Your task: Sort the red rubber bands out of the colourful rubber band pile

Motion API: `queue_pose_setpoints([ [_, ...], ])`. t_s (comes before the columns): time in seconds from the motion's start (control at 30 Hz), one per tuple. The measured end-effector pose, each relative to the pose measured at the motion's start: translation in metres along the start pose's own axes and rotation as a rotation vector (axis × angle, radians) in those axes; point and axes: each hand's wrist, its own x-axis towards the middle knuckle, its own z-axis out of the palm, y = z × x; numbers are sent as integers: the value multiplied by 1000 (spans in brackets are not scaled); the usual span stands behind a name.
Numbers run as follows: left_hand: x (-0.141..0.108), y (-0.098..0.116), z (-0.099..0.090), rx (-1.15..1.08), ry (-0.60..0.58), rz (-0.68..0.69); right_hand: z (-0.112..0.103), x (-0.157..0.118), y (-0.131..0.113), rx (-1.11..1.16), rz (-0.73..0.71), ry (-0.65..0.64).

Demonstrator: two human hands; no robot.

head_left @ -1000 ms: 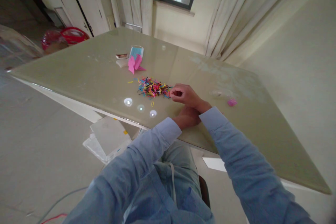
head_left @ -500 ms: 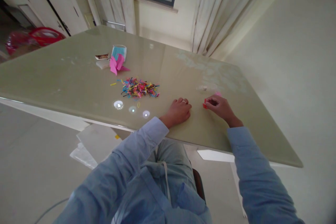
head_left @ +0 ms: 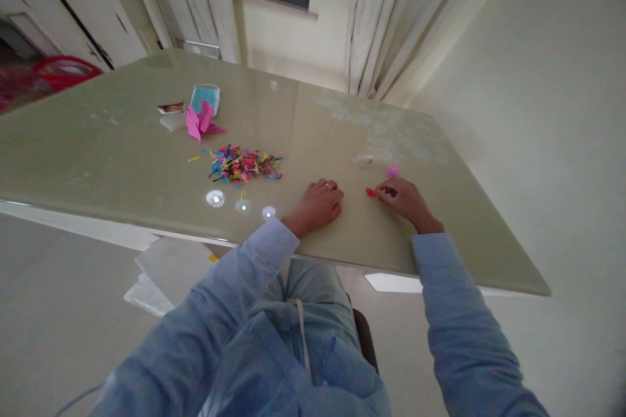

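My left hand [head_left: 319, 206] rests on the table with its fingers curled under, a ring on one finger; whether anything is beneath them is hidden. My right hand [head_left: 405, 202] pinches a small red piece [head_left: 372, 193] just above or on the tabletop. Behind that hand lie a small pink bundle [head_left: 393, 170] and a clear container [head_left: 372, 157] on its side. A loose pile of colourful small bands [head_left: 246, 165] spreads on the table to the left of my left hand, with a single yellow band [head_left: 243, 195] in front of it.
Farther back on the glossy table [head_left: 313, 124] are a pink paper or cloth [head_left: 200, 121], a blue face mask [head_left: 205, 99], a small brown packet [head_left: 171, 107] and a whitish packet [head_left: 172, 121]. A red chair or basket [head_left: 66, 71] stands beyond the left edge.
The view has shifted a little to the right. The red piece in my right hand now lies flatter, pointing left, and the pink bundle shows more. My left hand keeps its pose.
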Motion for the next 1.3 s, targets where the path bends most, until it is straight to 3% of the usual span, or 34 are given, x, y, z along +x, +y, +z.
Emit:
queue_pose_setpoints([
  [0.17, -1, 1, -2, -3, -4, -3, 2, -2, 0, 70, 16, 62],
  [0.43, -9, -3, -2, -128, 19, 4, 6, -11, 4, 254, 193, 196],
  [0.57, -20, -15, -8, -270, 134, -37, 8, -12, 12, 308, 239, 194],
  [0.73, -46, -52, -31, -251, 399, -299, 10, -12, 11, 315, 251, 169],
  [0.93, -90, -115, -68, -170, 494, -531, 9, -13, 8, 311, 243, 152],
  [1.1, -118, -147, -87, -89, 439, -507, 10, -13, 11, 281, 263, 137],
  [1.3, -126, -166, -83, -110, 405, -474, 13, -14, 16, 294, 270, 149],
])
